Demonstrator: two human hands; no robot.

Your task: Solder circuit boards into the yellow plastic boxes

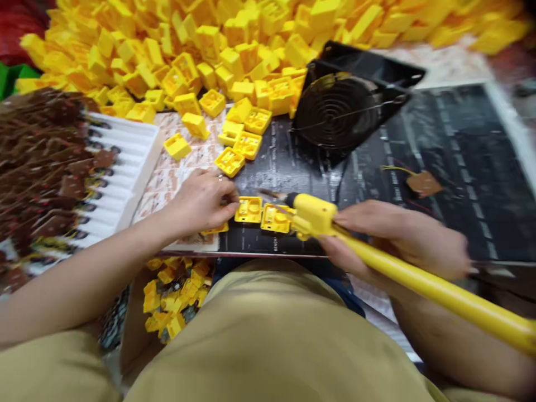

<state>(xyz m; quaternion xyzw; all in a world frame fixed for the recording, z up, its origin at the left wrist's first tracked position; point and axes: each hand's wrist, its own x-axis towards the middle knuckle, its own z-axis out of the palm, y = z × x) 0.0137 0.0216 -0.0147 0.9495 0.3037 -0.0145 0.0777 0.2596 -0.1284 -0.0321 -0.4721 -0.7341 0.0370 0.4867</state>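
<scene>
The tool [316, 215] lies across the centre and lower right of the frame, its thin tip pointing left and slightly up, its long axis slanting down to the right edge; the right hand [397, 234] is closed round it just behind the blocky yellow head, so the tip and head reach out to the left of the fingers while the long yellow part runs down and right past the hand; the left hand [205, 201], left of centre, has its fingers curled beside the near row of open cases [249, 210], though whether it pinches one I cannot tell; the tool's head overlaps the row's right end in view; a black fan [347, 106] stands at upper right of centre, below the heap [234, 56] of yellow cases
</scene>
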